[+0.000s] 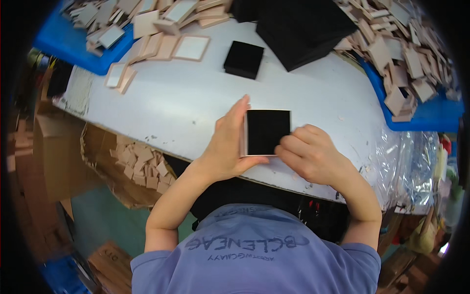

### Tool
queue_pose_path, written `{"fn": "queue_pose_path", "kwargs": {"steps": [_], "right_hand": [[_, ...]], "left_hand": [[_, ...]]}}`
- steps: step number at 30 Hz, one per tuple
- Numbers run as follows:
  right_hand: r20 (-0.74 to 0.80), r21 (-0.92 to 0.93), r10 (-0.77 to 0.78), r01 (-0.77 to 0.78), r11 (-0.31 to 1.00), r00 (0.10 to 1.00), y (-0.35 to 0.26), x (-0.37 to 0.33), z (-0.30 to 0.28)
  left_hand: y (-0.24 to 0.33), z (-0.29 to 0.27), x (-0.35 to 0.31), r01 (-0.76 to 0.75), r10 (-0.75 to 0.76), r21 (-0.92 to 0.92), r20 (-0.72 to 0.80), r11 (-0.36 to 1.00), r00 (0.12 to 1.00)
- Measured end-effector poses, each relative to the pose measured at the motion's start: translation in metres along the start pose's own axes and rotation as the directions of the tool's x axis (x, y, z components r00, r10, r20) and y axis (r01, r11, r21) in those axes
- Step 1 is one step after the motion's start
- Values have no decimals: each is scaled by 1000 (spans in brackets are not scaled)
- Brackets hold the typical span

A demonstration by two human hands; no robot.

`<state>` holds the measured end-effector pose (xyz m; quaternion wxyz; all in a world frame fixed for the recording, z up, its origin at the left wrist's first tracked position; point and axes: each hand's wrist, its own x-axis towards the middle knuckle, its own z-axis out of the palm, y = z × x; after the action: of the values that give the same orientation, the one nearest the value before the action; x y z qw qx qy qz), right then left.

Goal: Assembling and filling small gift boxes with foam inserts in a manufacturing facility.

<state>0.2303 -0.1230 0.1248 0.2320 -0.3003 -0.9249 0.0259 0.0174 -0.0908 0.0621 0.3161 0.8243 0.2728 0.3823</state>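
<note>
Production workshop, smooth white worktable (161,108), blue plastic trays (421,119) of pale square pieces (111,36) at its ends, brown cardboard carton (104,164) below its left side

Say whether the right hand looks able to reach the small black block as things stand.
Probably yes: the left hand holds the box, so the right hand could likely leave it. The box crosses the straight path, but the space to its right seems free toward the small black block.

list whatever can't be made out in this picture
Head view:
- Right hand: most fingertips curled in, hidden by its knuckles
- Pale-rimmed black square: underside hidden by its front
- Large black block: far end cut off by upper edge
- Carton: floor covered by pale pieces
</note>
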Motion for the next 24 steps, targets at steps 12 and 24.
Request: {"fn": "queue_pose_path", "kwargs": {"steps": [12,24], "right_hand": [[-560,-354,560,-787,505,611,156,-135,-38],[-540,247,803,-960,-136,-252,217,-206,-69]], "left_hand": [[19,-13,4,-116,0,437,256,892,967],[4,-8,3,-127,98,252,125,959,987]]}}
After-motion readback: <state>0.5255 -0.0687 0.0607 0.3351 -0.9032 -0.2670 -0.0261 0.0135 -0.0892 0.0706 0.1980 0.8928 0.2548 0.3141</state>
